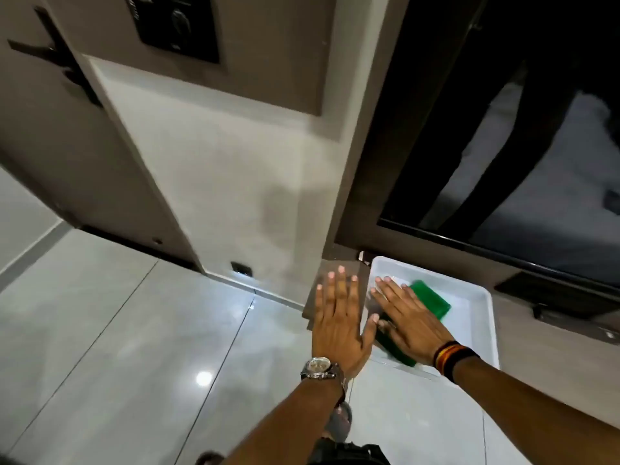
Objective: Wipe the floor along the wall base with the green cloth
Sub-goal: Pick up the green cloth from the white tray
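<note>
- Two hands reach forward over the pale tiled floor (117, 330), both flat with fingers spread; neither grips anything.
- To do this step well, the person would likely gather the green cloth (431, 298) firmly in one hand and lift it clear of the white tray (483, 297) before heading to the wall base (278, 298), rather than drag it over the rim.
- The left hand (340, 325), with a wristwatch (320, 367) at the wrist, is open with the palm facing down; it hangs just left of the tray and seems to touch nothing.
- The right hand (407, 322), with striped wristbands (453, 357), is open and spread over the cloth; whether it presses on the cloth or only hovers cannot be told.
- The cloth lies inside the tray, partly hidden by the right hand, with its far end showing past the fingers.
- The tray sits on the floor against the dark-framed glass door (520, 129), just right of the wall corner.
</note>
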`<action>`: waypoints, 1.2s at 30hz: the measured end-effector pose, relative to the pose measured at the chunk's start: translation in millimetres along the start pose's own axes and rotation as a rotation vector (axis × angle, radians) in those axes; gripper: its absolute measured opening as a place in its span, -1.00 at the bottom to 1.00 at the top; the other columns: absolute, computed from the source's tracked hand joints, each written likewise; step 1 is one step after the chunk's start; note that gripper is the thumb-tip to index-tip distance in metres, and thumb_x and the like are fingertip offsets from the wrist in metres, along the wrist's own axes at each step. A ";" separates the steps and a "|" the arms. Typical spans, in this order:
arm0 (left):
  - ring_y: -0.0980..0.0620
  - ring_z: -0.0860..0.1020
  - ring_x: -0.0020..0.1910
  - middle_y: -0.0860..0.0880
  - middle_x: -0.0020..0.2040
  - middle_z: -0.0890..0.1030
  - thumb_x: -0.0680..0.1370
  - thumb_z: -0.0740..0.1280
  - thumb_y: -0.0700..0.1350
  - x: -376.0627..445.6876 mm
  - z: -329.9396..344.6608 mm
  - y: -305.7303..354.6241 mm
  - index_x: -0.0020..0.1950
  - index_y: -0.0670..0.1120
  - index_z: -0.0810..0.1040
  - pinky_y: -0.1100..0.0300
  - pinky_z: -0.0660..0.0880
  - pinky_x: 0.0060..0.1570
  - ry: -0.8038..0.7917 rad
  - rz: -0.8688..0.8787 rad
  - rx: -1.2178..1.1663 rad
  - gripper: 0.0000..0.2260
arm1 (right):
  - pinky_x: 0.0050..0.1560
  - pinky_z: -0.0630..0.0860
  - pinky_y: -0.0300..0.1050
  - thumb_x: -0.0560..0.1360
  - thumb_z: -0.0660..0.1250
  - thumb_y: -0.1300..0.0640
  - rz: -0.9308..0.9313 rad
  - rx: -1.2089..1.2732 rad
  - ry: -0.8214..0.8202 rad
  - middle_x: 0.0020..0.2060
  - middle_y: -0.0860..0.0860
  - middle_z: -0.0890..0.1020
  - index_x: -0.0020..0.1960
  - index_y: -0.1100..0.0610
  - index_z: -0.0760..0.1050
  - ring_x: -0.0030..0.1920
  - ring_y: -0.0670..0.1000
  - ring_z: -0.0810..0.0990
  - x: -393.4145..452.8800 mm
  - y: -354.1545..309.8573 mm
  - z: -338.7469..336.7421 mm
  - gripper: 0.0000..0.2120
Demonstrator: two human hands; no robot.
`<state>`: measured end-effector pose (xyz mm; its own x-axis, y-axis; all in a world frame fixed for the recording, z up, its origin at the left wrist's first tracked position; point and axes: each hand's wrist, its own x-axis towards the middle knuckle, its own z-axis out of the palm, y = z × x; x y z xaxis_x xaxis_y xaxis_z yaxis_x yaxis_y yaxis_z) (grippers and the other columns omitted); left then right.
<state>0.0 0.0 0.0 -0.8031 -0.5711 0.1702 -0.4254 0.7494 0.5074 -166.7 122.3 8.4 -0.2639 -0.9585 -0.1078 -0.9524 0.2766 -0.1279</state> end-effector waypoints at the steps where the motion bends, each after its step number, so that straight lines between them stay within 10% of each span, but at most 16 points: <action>1: -0.20 -0.07 0.76 -0.16 0.78 -0.07 0.73 -0.08 0.26 0.9 8.9 7.6 0.78 -0.08 0.04 -0.20 -0.10 0.68 -0.030 -0.006 0.001 -0.32 | 0.65 -0.01 0.24 0.68 -0.02 -0.24 0.095 0.019 -0.047 0.63 -0.09 -0.30 0.66 -0.06 -0.28 0.64 -0.03 -0.33 -4.9 9.4 6.4 -0.30; 5: -0.21 0.00 0.76 -0.17 0.78 -0.02 0.69 0.10 0.20 9.1 40.0 32.1 0.77 -0.11 0.08 -0.16 -0.12 0.68 -0.076 -0.043 0.034 -0.29 | 0.59 -0.33 0.31 0.44 -0.20 -0.52 0.456 0.095 -0.143 0.60 0.09 -0.40 0.64 0.11 -0.36 0.61 0.16 -0.44 -9.1 20.4 31.0 0.01; 11: -0.16 -0.08 0.76 -0.15 0.78 -0.04 0.68 0.05 0.24 26.0 56.3 41.2 0.77 -0.11 0.05 -0.07 -0.26 0.71 -0.081 -0.092 0.046 -0.27 | 0.59 -0.24 0.41 0.30 -0.37 -0.35 0.686 0.215 -0.178 0.64 0.21 -0.28 0.64 0.25 -0.30 0.63 0.26 -0.35 8.4 16.4 53.8 0.05; 16: -0.11 -0.13 0.77 -0.12 0.78 -0.08 0.70 0.04 0.24 26.9 56.5 32.5 0.78 -0.09 0.05 0.01 -0.34 0.70 -0.077 -0.171 0.040 -0.29 | 0.57 -0.29 0.34 0.55 -0.03 -0.29 0.742 0.227 -0.105 0.66 0.23 -0.12 0.65 0.26 -0.20 0.65 0.27 -0.22 17.3 15.3 69.7 -0.10; 22: -0.10 -0.16 0.76 -0.09 0.78 -0.14 0.69 -0.01 0.26 34.9 46.8 20.1 0.78 -0.05 0.02 0.05 -0.42 0.67 -0.099 -0.148 0.027 -0.29 | 0.64 -0.09 0.34 0.58 0.26 0.30 0.732 0.189 -0.094 0.66 0.21 -0.05 0.66 0.24 -0.11 0.66 0.26 -0.12 15.0 27.2 60.5 -0.22; 30: -0.15 -0.14 0.76 -0.13 0.78 -0.11 0.70 -0.05 0.26 51.3 7.9 -31.1 0.78 -0.05 0.04 -0.01 -0.41 0.68 -0.071 -0.113 0.067 -0.30 | 0.58 0.25 0.17 0.58 0.30 0.37 0.773 0.527 0.332 0.55 0.18 0.38 0.58 0.20 0.27 0.55 0.25 0.34 23.8 -19.6 -16.8 -0.41; 36: -0.18 -0.06 0.76 -0.16 0.78 -0.05 0.73 -0.03 0.23 48.2 -40.6 -113.4 0.77 -0.08 0.09 -0.07 -0.27 0.70 0.001 -0.118 0.069 -0.33 | 0.55 0.31 0.09 0.55 0.27 0.43 0.448 0.638 0.476 0.58 -0.02 0.33 0.61 0.08 0.25 0.57 -0.02 0.33 77.9 -123.2 -72.1 -0.32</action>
<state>26.5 -126.1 -15.0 -0.7455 -0.6568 0.1133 -0.5444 0.6982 0.4648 -80.9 8.5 86.8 -0.7583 -0.6405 0.1215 -0.5184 0.4795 -0.7080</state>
